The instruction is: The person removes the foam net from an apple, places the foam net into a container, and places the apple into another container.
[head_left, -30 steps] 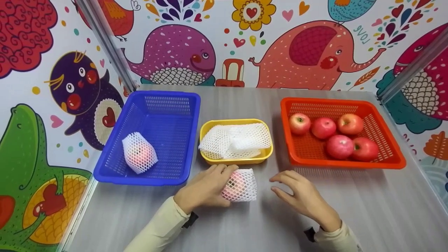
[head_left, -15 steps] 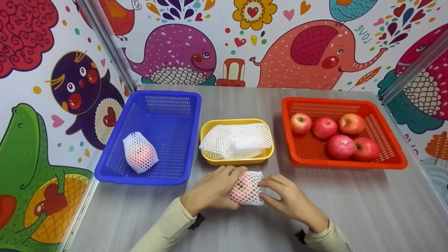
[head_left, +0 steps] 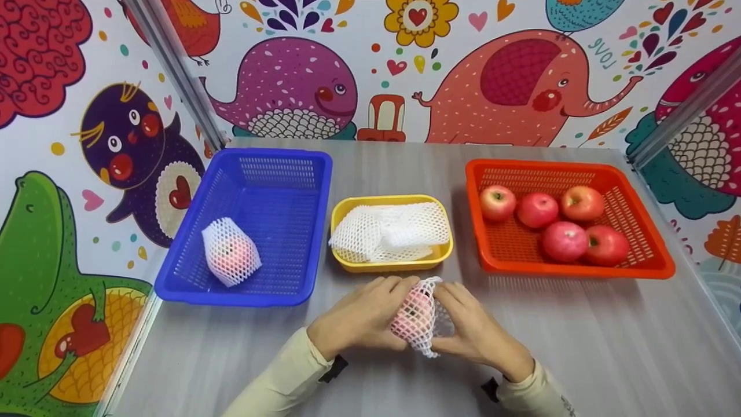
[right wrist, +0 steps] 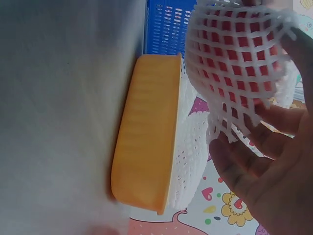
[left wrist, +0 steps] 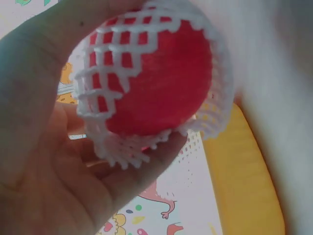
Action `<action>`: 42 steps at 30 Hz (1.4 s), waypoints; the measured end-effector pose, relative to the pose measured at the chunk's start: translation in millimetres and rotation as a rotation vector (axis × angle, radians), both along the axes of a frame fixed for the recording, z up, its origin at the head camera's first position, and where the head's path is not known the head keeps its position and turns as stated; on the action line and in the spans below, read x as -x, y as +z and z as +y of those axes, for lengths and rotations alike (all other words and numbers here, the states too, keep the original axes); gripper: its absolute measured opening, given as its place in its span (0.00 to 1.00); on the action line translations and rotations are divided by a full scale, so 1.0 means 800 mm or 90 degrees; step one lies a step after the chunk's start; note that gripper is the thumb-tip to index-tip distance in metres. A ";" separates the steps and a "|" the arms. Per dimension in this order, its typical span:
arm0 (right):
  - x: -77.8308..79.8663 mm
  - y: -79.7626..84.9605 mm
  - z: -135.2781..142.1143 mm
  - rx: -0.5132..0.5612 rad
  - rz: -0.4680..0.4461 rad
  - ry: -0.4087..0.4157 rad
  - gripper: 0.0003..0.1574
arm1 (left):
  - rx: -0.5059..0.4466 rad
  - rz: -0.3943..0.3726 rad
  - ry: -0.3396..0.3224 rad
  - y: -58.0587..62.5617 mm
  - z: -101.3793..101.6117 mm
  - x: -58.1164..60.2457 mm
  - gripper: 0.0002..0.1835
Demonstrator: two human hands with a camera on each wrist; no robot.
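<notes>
My left hand point(head_left: 362, 315) grips a red apple point(left wrist: 164, 81) in front of the yellow basket, thumb and fingers curled round it. A white foam net sleeve point(head_left: 425, 341) covers most of the apple; a bare red patch shows in the left wrist view. On the other side, my right hand point(head_left: 477, 330) pinches the sleeve's open edge, which is stretched tall between thumb and fingers. In the right wrist view the mesh point(right wrist: 230, 54) lies over the red fruit, its loose rim at the fingertips.
A yellow basket point(head_left: 391, 267) just beyond the hands holds white foam nets point(head_left: 414, 223). At the left, a blue basket point(head_left: 292, 174) contains one netted apple point(head_left: 231, 255). Several bare apples point(head_left: 564, 241) lie in the red basket point(head_left: 573, 270) at the right. Printed walls enclose the table.
The right hand has come left from beside the apple and taken hold of the net's edge, pulling it taller. The left hand has shifted slightly right with the apple.
</notes>
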State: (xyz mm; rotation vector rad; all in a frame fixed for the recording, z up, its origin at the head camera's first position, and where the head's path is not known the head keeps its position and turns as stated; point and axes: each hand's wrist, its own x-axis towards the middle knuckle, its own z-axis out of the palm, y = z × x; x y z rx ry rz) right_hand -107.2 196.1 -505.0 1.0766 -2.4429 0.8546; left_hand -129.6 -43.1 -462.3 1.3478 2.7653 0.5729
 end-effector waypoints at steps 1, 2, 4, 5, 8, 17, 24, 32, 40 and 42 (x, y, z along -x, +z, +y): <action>0.000 -0.001 0.000 -0.003 0.000 -0.003 0.46 | -0.004 -0.003 -0.005 0.000 0.001 -0.001 0.55; 0.000 -0.002 -0.001 -0.003 0.004 -0.003 0.46 | -0.008 -0.006 -0.010 0.001 0.001 -0.001 0.56; -0.001 -0.004 -0.001 -0.003 0.004 -0.004 0.45 | -0.012 -0.008 -0.020 0.001 0.001 -0.003 0.56; -0.001 -0.005 -0.001 -0.001 0.003 -0.005 0.44 | -0.012 -0.004 -0.025 0.001 0.001 -0.003 0.56; -0.002 -0.008 0.000 0.006 0.002 -0.012 0.43 | -0.012 0.007 -0.036 0.000 -0.002 -0.004 0.54; -0.008 -0.009 0.007 0.033 -0.040 -0.057 0.51 | -0.047 -0.027 -0.047 0.003 -0.015 0.000 0.37; -0.009 -0.010 0.011 0.041 -0.047 -0.055 0.51 | -0.062 -0.039 -0.046 0.008 -0.018 0.003 0.14; -0.009 -0.004 0.018 0.082 -0.048 -0.053 0.52 | -0.035 -0.018 -0.027 0.008 -0.027 0.009 0.05; -0.013 0.000 0.041 0.093 -0.072 -0.095 0.52 | -0.053 0.000 0.044 0.012 -0.047 0.015 0.04; -0.014 -0.002 0.045 0.093 -0.075 -0.104 0.53 | -0.068 0.016 0.051 0.017 -0.053 0.018 0.04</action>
